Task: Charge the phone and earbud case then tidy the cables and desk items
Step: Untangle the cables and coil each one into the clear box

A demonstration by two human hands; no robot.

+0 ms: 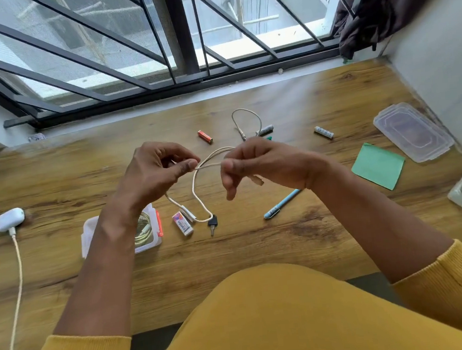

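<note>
Overhead, cable (pixel 197 189) looped between both grips.

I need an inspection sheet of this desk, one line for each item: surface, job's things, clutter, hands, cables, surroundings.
Surface: wooden desk.
Job's things: white earbud case with charging cable plugged in; open box holding a coiled cable.
Clutter: orange battery, grey battery, eraser, key, blue pen, green notes, lid.
Hands: left hand and right hand both pinch the cream cable.
Cables: short looped cable lies loose.
Surroundings: barred window, dark curtain.
</note>
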